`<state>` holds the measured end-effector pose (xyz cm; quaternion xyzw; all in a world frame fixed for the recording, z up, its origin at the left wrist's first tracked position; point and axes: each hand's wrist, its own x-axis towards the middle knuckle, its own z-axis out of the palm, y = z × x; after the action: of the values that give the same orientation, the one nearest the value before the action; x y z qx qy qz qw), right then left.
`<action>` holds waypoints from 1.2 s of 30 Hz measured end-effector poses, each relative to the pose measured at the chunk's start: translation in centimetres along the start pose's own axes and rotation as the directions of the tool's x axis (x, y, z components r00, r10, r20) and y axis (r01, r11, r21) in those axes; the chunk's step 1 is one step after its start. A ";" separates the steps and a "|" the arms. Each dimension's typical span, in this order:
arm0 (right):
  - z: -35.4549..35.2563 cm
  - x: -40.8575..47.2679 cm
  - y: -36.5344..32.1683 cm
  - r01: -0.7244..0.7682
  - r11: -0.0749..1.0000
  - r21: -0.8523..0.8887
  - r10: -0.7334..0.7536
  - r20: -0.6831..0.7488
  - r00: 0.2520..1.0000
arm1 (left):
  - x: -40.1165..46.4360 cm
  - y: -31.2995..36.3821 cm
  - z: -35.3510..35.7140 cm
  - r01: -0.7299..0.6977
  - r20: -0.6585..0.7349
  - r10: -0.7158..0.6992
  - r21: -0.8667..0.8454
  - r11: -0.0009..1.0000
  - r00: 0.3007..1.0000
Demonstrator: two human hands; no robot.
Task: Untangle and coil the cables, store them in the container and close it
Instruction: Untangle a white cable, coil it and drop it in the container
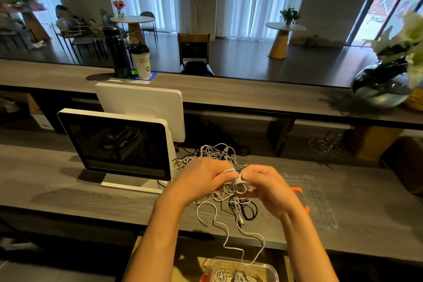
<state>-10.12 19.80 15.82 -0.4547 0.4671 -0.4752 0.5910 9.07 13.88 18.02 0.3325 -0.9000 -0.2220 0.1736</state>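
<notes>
Grip: both of my hands pinch the same thin white cable (238, 181) above the desk, my left hand (203, 175) curled round a strand, my right hand (263, 186) closed tight on a small wound loop between the fingertips.
Tangle: a loose heap of thin white and black cables (217, 155) lies on the grey wood-grain desk (45, 185), directly behind and under my hands, touching the foot of the white-framed screen (116, 144).
Free end: one long white strand (229, 236) hangs over the near desk edge toward me, its length running from my grip down to the clear plastic container (265, 269) below (some coiled white cable already lies inside, I judge).
Lid: a clear plastic lid with orange clips (318, 201) rests flat on the desk just right of my right hand.
Turning point: the slack trails toward me and downward, so my right hand, nearer the loop, would wind while my left feeds.
</notes>
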 end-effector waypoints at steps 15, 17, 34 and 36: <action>0.6 0.4 2.3 0.461 0.565 -0.684 -0.630 0.001 0.776 | 0.1 -0.1 1.8 0.474 0.293 -0.410 -0.748 0.465 0.864; 0.6 0.5 2.5 0.463 0.499 -0.733 -0.672 0.010 0.741 | 0.0 -0.3 1.9 0.471 0.339 -0.375 -0.809 0.352 0.863; 0.5 0.1 1.3 0.200 0.958 -0.204 -0.233 -0.153 0.960 | -0.5 -1.4 1.2 0.327 0.241 -0.221 -0.738 0.590 0.945; 0.8 0.6 1.7 0.203 0.957 -0.207 -0.250 -0.239 0.938 | -0.2 -1.6 1.6 0.305 0.179 -0.264 -0.755 0.580 0.948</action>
<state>-9.04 19.55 14.20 -0.4899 0.5262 -0.5524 0.4218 9.33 13.42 15.81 0.3597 -0.6553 -0.6192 0.2403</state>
